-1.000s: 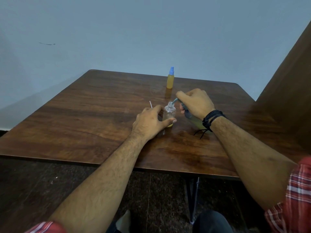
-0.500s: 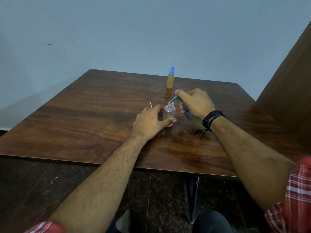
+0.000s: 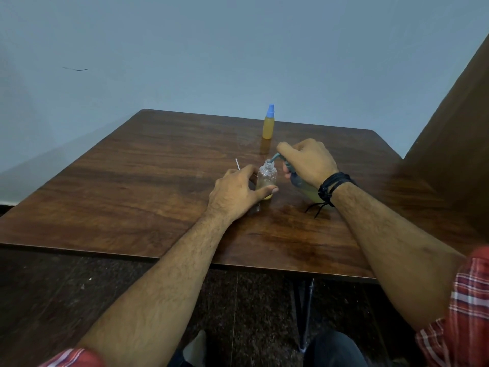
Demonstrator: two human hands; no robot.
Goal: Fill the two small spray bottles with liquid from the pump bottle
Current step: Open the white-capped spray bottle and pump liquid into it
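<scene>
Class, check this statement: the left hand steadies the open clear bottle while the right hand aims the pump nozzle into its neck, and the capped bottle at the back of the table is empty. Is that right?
One detail is wrong. The head view shows the capped bottle full of amber liquid, not empty. The left hand does steady the open clear bottle, and the right hand aims the pump nozzle into its neck.

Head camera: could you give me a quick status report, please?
Left hand steadies open small bottle, little liquid inside. Right hand grips tilted pump bottle, nozzle at its mouth. Capped bottle full. Nothing obstructing.
</scene>
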